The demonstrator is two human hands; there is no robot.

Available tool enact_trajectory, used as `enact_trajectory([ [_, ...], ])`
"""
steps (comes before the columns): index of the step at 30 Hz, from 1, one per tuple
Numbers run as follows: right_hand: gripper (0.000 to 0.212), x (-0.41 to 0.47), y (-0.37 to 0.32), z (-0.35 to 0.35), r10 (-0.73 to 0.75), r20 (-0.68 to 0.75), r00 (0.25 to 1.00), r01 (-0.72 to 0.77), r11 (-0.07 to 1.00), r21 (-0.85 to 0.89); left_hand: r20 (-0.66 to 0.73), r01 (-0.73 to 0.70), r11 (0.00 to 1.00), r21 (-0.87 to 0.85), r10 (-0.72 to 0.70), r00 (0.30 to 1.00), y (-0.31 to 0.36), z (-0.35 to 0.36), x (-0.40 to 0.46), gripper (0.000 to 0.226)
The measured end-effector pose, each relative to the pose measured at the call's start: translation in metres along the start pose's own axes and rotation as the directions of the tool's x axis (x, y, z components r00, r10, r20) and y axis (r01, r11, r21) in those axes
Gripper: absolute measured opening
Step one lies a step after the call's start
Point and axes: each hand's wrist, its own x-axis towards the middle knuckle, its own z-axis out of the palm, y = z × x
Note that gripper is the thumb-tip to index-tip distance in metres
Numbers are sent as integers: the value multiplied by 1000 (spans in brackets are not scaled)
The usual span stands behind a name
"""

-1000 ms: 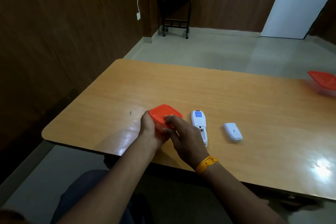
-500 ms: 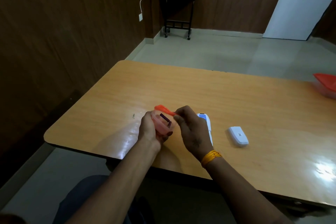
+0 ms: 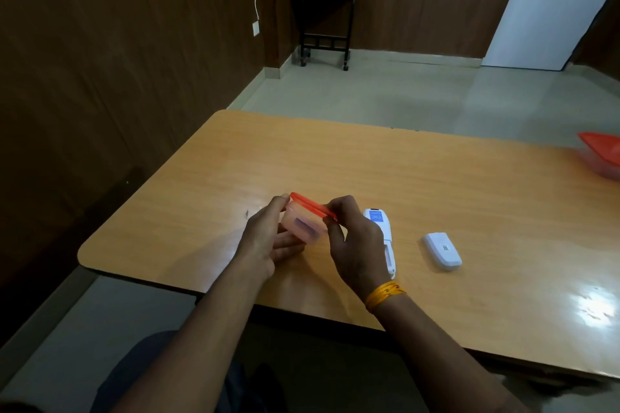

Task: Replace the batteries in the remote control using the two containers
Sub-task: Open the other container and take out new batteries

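holding: my left hand [image 3: 265, 238] cups the small clear container [image 3: 302, 226] from its left side and underneath, fingers wrapped round it, just above the table [image 3: 369, 171] near its front edge
right grip: my right hand [image 3: 352, 238] pinches the right edge of the orange lid [image 3: 310, 205] between thumb and fingertips; the lid sits tilted on the container's rim, and i cannot tell whether it is seated or loose
inside: dark oblong shapes show through the clear wall, batteries by my guess, though too blurred to be sure
remote: the remote control [image 3: 382, 238] lies on the table touching-close behind my right hand, long axis running away from me, battery bay open at the near end
key relation: the bay lies just right of the container, so my right hand is nearer for carrying a battery across
cover: the white battery cover [image 3: 441, 250] rests further right, apart from the remote
far: the second container [image 3: 604, 157], orange-lidded, sits well apart at the table's right edge, on my right hand's side
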Motion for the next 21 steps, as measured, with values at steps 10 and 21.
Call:
enact_trajectory([
  [10,22,21,20,9,75,83,994,-75,997,-3,-50,-225,939,261,246,968,1,-17,11,16],
  [21,2,37,6,20,0,-78,997,-2,1000,-26,-20,-258,470,844,508,861,11,-39,29,14],
])
